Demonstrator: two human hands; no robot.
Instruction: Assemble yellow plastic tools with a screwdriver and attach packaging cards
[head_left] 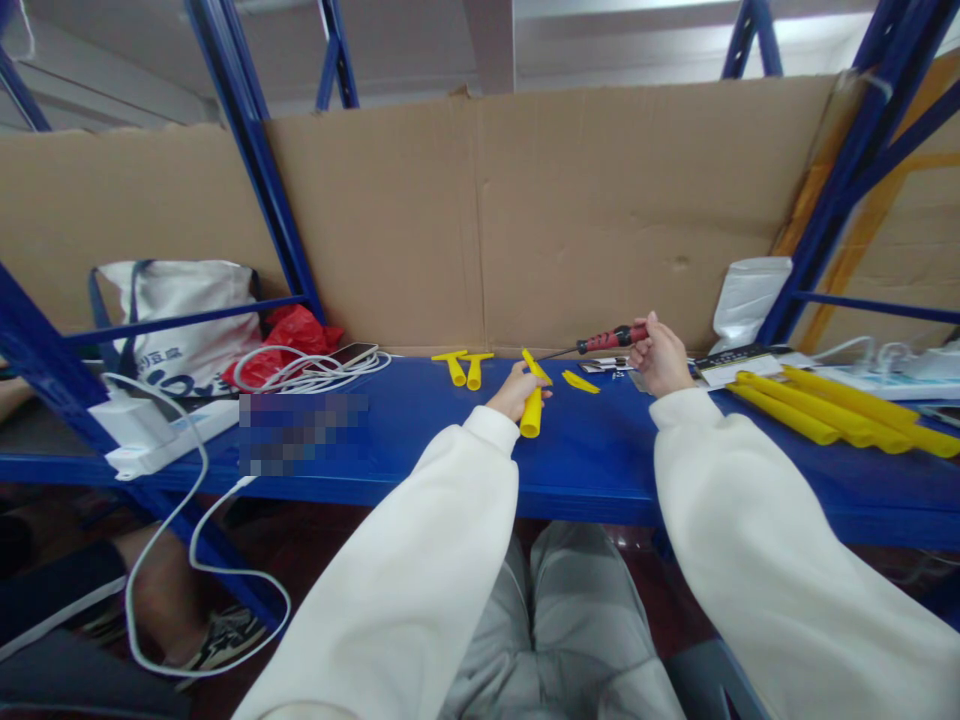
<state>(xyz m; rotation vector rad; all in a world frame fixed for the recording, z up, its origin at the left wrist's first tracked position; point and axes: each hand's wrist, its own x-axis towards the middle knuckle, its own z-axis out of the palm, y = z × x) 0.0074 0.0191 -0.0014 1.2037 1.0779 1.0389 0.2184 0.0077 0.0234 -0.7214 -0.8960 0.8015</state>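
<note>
My left hand (511, 392) is closed around a yellow T-shaped plastic handle (531, 416), its hollow round end pointing toward me. In my right hand (663, 362) is a screwdriver (600, 341) with a red and black grip. Its thin shaft slants left to the head of the handle; whether the tip touches a screw is too small to tell. Two similar yellow T-shaped handles (474, 373) stand on the blue shelf (420, 430) to the left. Right of my left hand lies a small yellow plastic piece (580, 382), with tiny light-coloured parts (618, 375) beyond it.
Several long yellow tubes (795, 412) lie at the right. On the left are a power strip (180, 440), coiled white cable (315, 372), a red plastic bag (289, 335) and a cloth bag (187, 290). A cardboard wall (585, 220) closes the back. Another person's leg (161, 590) shows lower left.
</note>
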